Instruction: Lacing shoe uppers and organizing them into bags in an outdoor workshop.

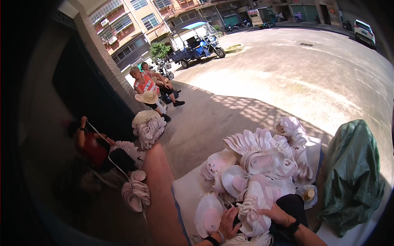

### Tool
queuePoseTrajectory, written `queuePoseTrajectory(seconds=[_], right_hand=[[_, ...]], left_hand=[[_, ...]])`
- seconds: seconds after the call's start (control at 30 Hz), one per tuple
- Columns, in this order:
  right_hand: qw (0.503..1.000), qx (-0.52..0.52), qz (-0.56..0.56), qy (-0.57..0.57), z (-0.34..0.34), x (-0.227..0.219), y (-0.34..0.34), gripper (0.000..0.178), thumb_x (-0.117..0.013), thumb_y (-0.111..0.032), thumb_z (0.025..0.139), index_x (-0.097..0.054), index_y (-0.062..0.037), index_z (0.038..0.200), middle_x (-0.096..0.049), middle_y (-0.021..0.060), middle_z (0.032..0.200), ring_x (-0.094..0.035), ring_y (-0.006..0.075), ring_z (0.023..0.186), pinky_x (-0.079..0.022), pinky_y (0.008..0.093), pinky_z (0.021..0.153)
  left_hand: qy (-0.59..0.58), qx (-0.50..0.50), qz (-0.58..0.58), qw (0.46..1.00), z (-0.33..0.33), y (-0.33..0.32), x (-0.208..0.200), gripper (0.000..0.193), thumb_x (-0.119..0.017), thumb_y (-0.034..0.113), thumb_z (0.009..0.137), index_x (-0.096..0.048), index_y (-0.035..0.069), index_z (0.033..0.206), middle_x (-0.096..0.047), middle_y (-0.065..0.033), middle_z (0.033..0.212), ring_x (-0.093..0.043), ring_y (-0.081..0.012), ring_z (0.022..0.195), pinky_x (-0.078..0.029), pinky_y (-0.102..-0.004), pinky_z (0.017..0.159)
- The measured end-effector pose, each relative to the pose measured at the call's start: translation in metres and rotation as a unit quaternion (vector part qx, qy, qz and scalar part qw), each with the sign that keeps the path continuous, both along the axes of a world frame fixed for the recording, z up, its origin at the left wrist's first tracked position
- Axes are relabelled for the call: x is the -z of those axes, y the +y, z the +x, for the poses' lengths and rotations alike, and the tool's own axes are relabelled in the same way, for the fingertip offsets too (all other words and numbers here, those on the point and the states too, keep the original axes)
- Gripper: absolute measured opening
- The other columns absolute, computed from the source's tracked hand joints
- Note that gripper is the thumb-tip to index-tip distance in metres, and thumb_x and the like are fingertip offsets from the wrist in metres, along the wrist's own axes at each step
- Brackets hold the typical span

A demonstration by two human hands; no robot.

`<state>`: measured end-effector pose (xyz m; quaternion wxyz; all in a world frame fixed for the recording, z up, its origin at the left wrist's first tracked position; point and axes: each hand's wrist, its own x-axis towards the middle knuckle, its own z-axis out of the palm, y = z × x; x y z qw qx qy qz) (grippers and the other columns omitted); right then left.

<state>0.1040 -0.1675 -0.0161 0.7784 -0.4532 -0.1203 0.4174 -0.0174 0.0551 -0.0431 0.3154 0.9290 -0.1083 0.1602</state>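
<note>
A white and pink shoe upper [258, 191] with laces rests over my lap, its laced front tilted toward me. My right hand [277, 214] grips its right side, thumb lying on the outer face and the other fingers hidden. At the left edge of the lacing is my left hand [228, 223], its fingers bent together close to the laces [248, 206]; what they pinch is too small to make out. More shoe uppers [262, 160] are heaped beyond my hands. One pale upper with a pink insole [208, 216] lies beside my left hand.
A white sheet [185, 189] lies under the heap. To the right stand a green tarp-covered bundle [351, 176] and a small yellowish container [308, 194]. At left, a seated person in red [91, 149] handles a long cord near stacked uppers [136, 192]. Two people [148, 84] sit farther off.
</note>
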Motion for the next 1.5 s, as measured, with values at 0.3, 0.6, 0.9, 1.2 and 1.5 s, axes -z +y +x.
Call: queuePoseTrajectory(seconds=[0.3,0.6,0.9,1.2,1.5], right_hand=[[1.000,-0.001,-0.005,0.000,-0.0021,0.0024,-0.0012,0.055,-0.069,-0.016,0.084,-0.047,-0.0001,0.131,-0.056,0.0061,0.125,-0.053,0.0161,0.112,-0.041,0.0299,0.098],[1.000,-0.003,-0.006,0.020,-0.0027,-0.0025,-0.0005,0.055,-0.069,-0.017,0.084,-0.046,-0.0002,0.131,-0.056,0.0070,0.124,-0.054,0.0175,0.111,-0.042,0.0304,0.098],[1.000,-0.001,-0.020,0.004,-0.0014,-0.0008,-0.0007,0.055,-0.069,-0.016,0.084,-0.046,0.0000,0.131,-0.057,0.0070,0.123,-0.054,0.0168,0.110,-0.043,0.0299,0.096],[1.000,0.000,-0.022,0.005,-0.0021,0.0038,-0.0007,0.054,-0.069,-0.017,0.084,-0.047,0.0002,0.130,-0.057,0.0072,0.122,-0.054,0.0169,0.110,-0.043,0.0298,0.096],[1.000,-0.008,-0.028,-0.009,0.0003,0.0003,-0.0010,0.055,-0.069,-0.019,0.085,-0.046,0.0000,0.131,-0.057,0.0065,0.123,-0.053,0.0163,0.111,-0.041,0.0292,0.097]], left_hand=[[0.010,0.009,0.011,1.000,-0.0022,0.0010,-0.0004,0.068,-0.065,0.018,0.077,-0.036,-0.004,0.135,-0.040,-0.0278,0.135,-0.036,-0.0441,0.127,-0.025,-0.0513,0.109],[0.013,0.010,0.008,1.000,-0.0019,0.0007,-0.0029,0.067,-0.064,0.020,0.079,-0.036,-0.004,0.135,-0.039,-0.0276,0.135,-0.035,-0.0444,0.127,-0.024,-0.0515,0.109],[0.011,0.009,0.007,1.000,-0.0017,0.0016,-0.0006,0.068,-0.065,0.020,0.078,-0.037,-0.004,0.135,-0.040,-0.0275,0.135,-0.037,-0.0440,0.126,-0.025,-0.0509,0.109],[0.007,0.002,-0.002,1.000,-0.0025,-0.0006,-0.0015,0.067,-0.064,0.018,0.078,-0.036,-0.003,0.135,-0.044,-0.0215,0.135,-0.036,-0.0387,0.130,-0.024,-0.0506,0.109],[0.005,-0.003,-0.003,1.000,-0.0003,0.0006,-0.0008,0.067,-0.064,0.016,0.077,-0.035,-0.002,0.135,-0.044,-0.0213,0.135,-0.037,-0.0387,0.129,-0.024,-0.0510,0.109]])
